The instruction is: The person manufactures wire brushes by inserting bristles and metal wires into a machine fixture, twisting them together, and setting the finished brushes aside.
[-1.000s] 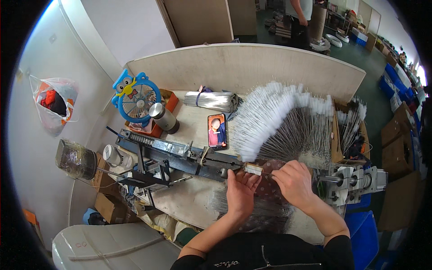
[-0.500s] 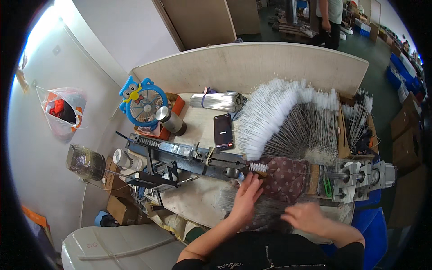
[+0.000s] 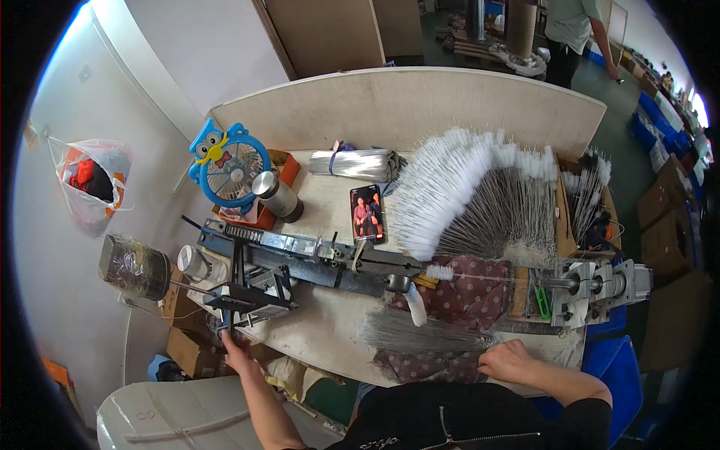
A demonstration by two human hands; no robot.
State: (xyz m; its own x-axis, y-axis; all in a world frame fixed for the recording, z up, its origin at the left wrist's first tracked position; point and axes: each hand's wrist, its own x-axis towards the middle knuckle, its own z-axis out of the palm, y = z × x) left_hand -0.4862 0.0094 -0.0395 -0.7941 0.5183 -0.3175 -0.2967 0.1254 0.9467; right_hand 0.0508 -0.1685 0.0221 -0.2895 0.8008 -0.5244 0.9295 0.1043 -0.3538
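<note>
My left hand (image 3: 237, 351) is at the lower left of the bench machine, its fingers closed round the lower end of a dark lever (image 3: 227, 318). Beside the loose thin metal wires (image 3: 420, 332), my right hand (image 3: 508, 361) has its fingers curled together at their right end; what they pinch is hidden. A small white bristle brush (image 3: 440, 273) sits on a twisted wire running between the long metal machine (image 3: 352, 271) and the spindle unit (image 3: 592, 289) at the right. A white curved handle (image 3: 415, 304) hangs down near the brush. Dotted brown cloth (image 3: 480, 296) lies beneath.
A large fan of white wire brushes (image 3: 457, 187) fills the back right. Behind the machine are a phone (image 3: 367, 214), a wrapped wire bundle (image 3: 352, 163), a flask (image 3: 276, 196) and a blue fan (image 3: 236, 171). Another person (image 3: 571, 37) stands beyond the back panel (image 3: 420, 105).
My left hand has gone from beside the brush to the lever at the lower left. The brush bristles look tighter and denser. My right hand has shifted slightly; the phone's screen has changed.
</note>
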